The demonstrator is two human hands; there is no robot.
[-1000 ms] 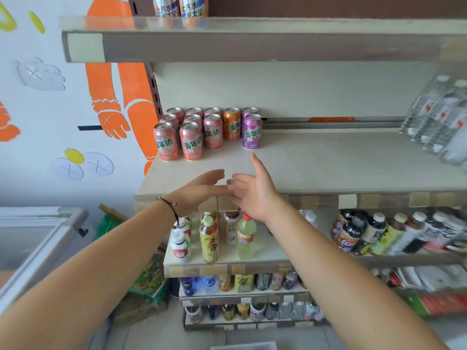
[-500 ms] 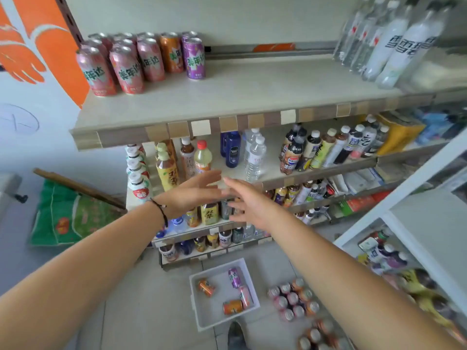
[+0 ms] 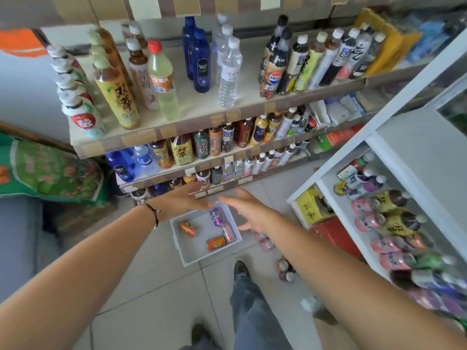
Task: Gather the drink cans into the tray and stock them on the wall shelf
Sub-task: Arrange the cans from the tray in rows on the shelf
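View dropped since earlier frame: can shelf gone from sight, our hands now over floor tray. Left hand (image 3: 187,198) and right hand (image 3: 249,210) both spread, holding nothing. White tray (image 3: 188,253), lower centre, holds four cans (image 3: 216,243) lying loose, just below our fingertips. More cans (image 3: 285,270) on tiles right of tray. We judge gathering partly done, stocking unfinished.

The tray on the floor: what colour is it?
White; the tray shows best in the head view, holding orange, pink and purple cans.
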